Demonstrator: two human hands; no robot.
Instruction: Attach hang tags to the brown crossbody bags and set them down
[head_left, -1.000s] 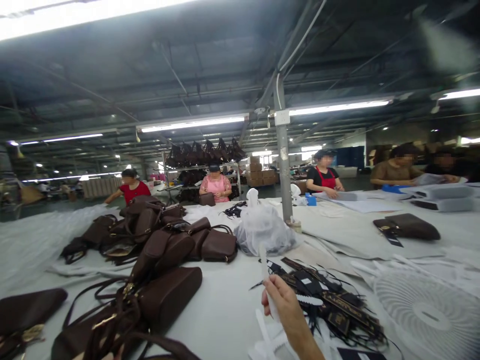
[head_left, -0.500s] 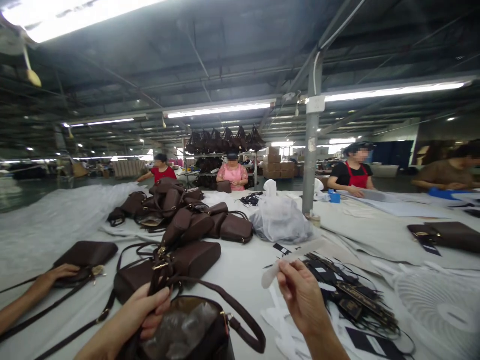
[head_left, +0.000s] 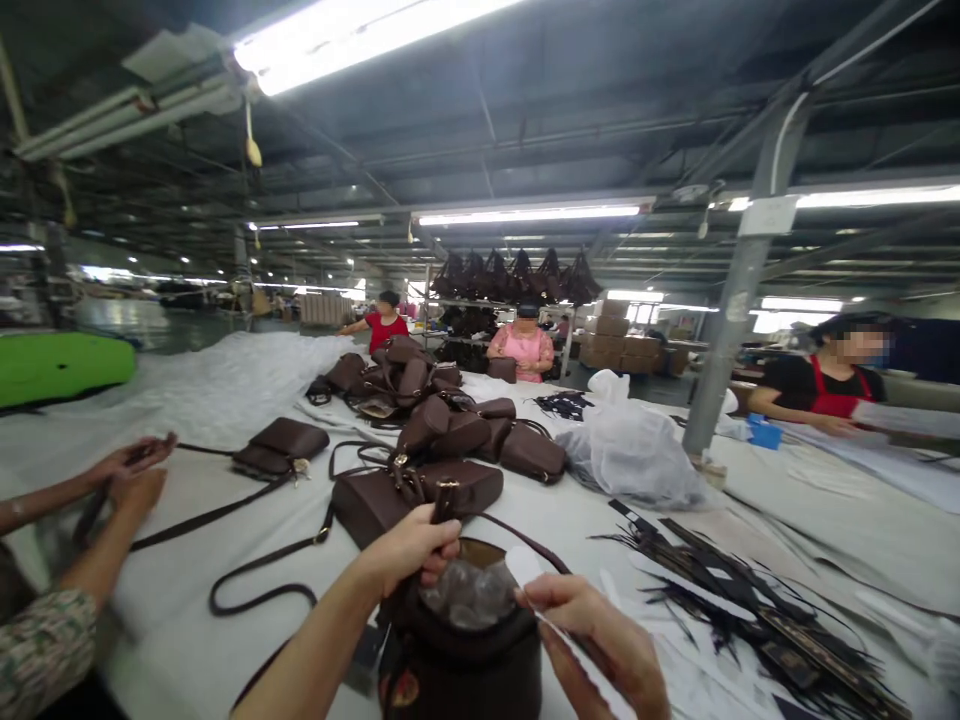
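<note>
A dark brown bag (head_left: pixel 465 665) stands open at the bottom centre, clear plastic filling (head_left: pixel 469 592) showing in its mouth. My left hand (head_left: pixel 420 548) is closed round the brown strap at the bag's far left edge. At the right side of the opening, my right hand (head_left: pixel 592 630) pinches a thin white strip (head_left: pixel 523 565), whose upper end reaches over the bag's rim. Just behind lie more brown bags (head_left: pixel 457 485) with gold fittings and straps.
Black tags and cords (head_left: pixel 757 600) lie at right, near a translucent plastic bundle (head_left: pixel 637 450) and a grey post (head_left: pixel 720 340). Another person's hands (head_left: pixel 135 470) hold a strap at left. A heap of brown bags (head_left: pixel 397 380) lies farther back. More people stand beyond.
The view has turned left. My right hand has brought the white strip to the bag's mouth. The neighbour's hand has left the bag at left, and two hands now hold its strap.
</note>
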